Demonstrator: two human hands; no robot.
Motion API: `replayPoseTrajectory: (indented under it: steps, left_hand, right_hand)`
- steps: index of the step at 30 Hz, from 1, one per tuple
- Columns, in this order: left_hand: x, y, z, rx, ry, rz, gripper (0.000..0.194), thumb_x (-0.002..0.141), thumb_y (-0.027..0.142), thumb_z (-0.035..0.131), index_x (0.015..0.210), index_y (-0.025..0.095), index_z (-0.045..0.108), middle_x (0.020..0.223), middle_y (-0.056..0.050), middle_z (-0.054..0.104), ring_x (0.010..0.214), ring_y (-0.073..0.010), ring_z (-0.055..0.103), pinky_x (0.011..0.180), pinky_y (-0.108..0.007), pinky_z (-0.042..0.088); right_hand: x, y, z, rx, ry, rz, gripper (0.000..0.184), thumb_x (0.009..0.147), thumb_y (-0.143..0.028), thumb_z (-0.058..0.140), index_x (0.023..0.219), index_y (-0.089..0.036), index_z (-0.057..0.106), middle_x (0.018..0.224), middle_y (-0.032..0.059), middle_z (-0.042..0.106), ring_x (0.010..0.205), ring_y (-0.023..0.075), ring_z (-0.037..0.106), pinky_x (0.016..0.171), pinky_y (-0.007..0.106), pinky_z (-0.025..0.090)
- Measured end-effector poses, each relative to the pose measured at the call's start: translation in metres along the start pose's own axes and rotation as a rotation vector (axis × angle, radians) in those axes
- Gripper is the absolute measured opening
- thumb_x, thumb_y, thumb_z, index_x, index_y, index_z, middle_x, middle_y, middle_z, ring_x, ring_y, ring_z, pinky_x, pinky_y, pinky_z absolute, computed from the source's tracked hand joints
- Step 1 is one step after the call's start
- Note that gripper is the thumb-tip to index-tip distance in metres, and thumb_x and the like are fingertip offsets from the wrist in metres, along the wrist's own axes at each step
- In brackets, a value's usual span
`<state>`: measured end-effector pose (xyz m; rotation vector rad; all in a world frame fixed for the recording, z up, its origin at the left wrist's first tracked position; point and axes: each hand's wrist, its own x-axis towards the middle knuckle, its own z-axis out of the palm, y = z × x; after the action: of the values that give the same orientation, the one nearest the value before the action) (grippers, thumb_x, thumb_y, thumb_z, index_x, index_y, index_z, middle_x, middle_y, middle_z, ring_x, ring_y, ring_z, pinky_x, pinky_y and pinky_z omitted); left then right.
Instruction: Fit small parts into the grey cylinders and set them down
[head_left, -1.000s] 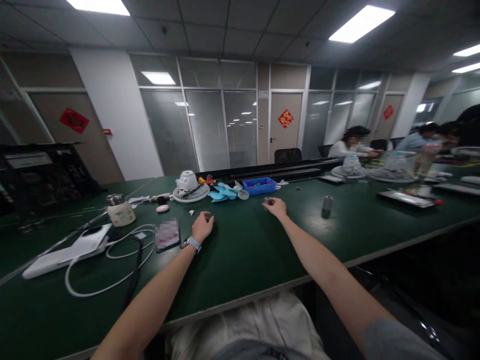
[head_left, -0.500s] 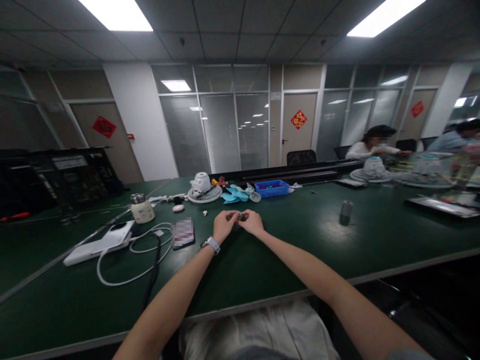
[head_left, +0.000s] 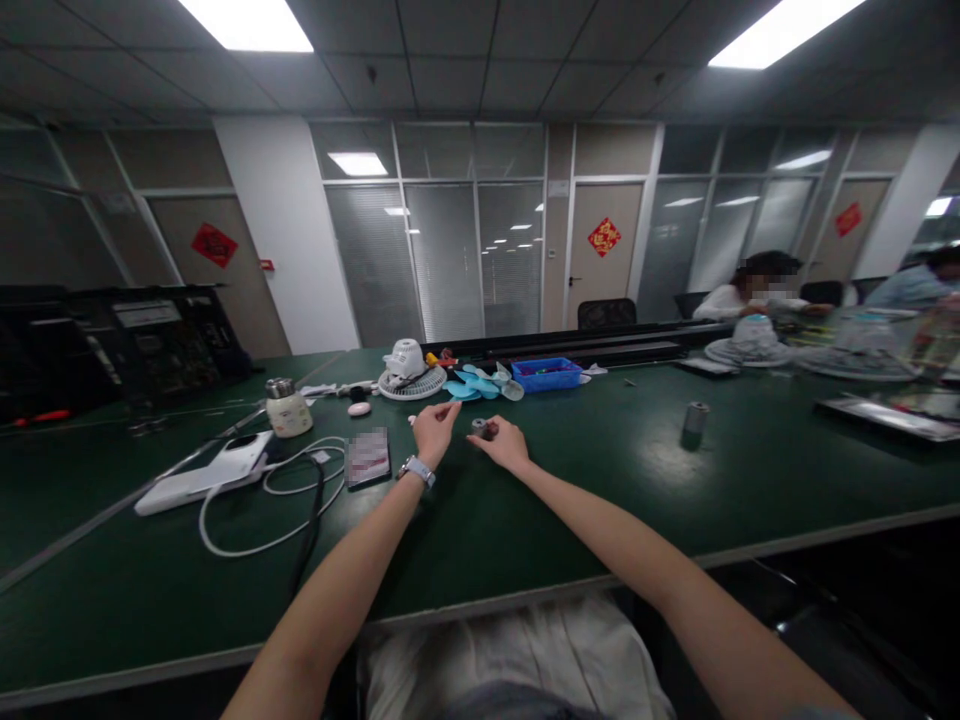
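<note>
My right hand [head_left: 504,442] is closed round a small grey metal cylinder [head_left: 479,427], with thumb and fingers on its sides, just above the green table. To its left and apart from it, my left hand [head_left: 435,432] has thumb and fingertips brought together in a pinch; whatever may be between them is too small to make out. A watch [head_left: 417,470] is on my left wrist. Light blue fan blades [head_left: 472,382] lie just beyond my hands. Off to the right, a larger grey metal cylinder [head_left: 696,417] stands upright on the table.
Beyond my hands are a blue bin [head_left: 547,375] of small parts and a white fan housing [head_left: 407,360]. A phone [head_left: 368,458], a looped white cable [head_left: 225,553], a white power bank [head_left: 180,492] and a bottle [head_left: 288,410] are left. People sit at the far right.
My left hand has come away from the grey cylinder and moved slightly left, fingertips pinched. My right hand stays in place and keeps the cylinder. The view has shifted slightly.
</note>
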<state>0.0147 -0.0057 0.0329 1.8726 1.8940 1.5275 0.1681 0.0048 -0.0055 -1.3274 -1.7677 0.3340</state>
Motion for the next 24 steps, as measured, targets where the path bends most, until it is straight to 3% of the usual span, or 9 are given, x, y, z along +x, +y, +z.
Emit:
replayPoseTrajectory:
  steps: [4,9,11,15,17,21,24]
  left_hand:
    - [-0.005,-0.024,0.005,0.187,-0.290,-0.061,0.032,0.077,0.051,0.056,0.092,0.029,0.074,0.088,-0.003,0.073,0.084,-0.0222,0.064,0.072,-0.029,0.043]
    - [-0.008,-0.032,0.011,0.280,-0.408,-0.037,0.035,0.077,0.057,0.053,0.094,0.033,0.073,0.093,-0.003,0.072,0.091,-0.0248,0.063,0.075,-0.032,0.042]
    - [-0.007,-0.033,0.012,0.263,-0.413,-0.029,0.040,0.077,0.058,0.052,0.100,0.032,0.071,0.096,-0.004,0.072,0.092,-0.0244,0.063,0.073,-0.030,0.043]
    - [-0.003,-0.039,0.015,0.202,-0.318,-0.063,0.048,0.082,0.057,0.045,0.114,0.027,0.064,0.098,-0.007,0.070,0.090,-0.0231,0.063,0.071,-0.029,0.044]
    - [-0.003,-0.042,0.017,0.181,-0.281,-0.079,0.045,0.084,0.052,0.043,0.114,0.025,0.063,0.097,-0.008,0.069,0.088,-0.0224,0.063,0.072,-0.030,0.045]
    - [-0.003,-0.043,0.018,0.149,-0.226,-0.120,0.036,0.086,0.039,0.043,0.113,0.022,0.061,0.098,-0.007,0.068,0.088,-0.0208,0.063,0.076,-0.030,0.045]
    - [-0.002,-0.042,0.018,0.126,-0.205,-0.144,0.033,0.086,0.032,0.041,0.112,0.021,0.059,0.096,-0.008,0.069,0.087,-0.0200,0.063,0.077,-0.029,0.045]
  right_hand:
    - [-0.003,0.000,0.000,0.012,-0.016,-0.012,0.041,0.068,-0.054,0.067,0.093,-0.022,0.062,0.088,0.0036,0.070,0.080,0.0182,0.066,0.070,0.027,0.049]
    - [0.009,0.008,-0.015,0.030,0.004,0.021,0.040,0.069,-0.052,0.068,0.095,-0.022,0.064,0.092,0.0037,0.070,0.083,0.0182,0.066,0.071,0.026,0.049]
    - [0.019,0.020,-0.037,-0.008,0.082,0.072,0.039,0.071,-0.050,0.066,0.099,-0.022,0.064,0.095,0.0044,0.070,0.085,0.0186,0.065,0.072,0.027,0.049]
    - [0.033,0.064,-0.089,-0.189,0.318,0.225,0.039,0.079,-0.046,0.059,0.110,-0.023,0.059,0.102,0.0075,0.068,0.092,0.0219,0.064,0.078,0.032,0.048]
    - [0.035,0.088,-0.106,-0.262,0.331,0.307,0.041,0.079,-0.045,0.058,0.112,-0.022,0.059,0.104,0.0093,0.067,0.095,0.0240,0.063,0.079,0.034,0.047]
    - [0.034,0.115,-0.117,-0.275,0.213,0.413,0.042,0.078,-0.047,0.058,0.110,-0.020,0.060,0.105,0.0111,0.066,0.098,0.0249,0.061,0.080,0.034,0.046]
    - [0.031,0.107,-0.111,-0.314,0.267,0.418,0.051,0.076,-0.044,0.062,0.118,-0.017,0.054,0.116,0.0144,0.060,0.106,0.0272,0.056,0.088,0.038,0.042]
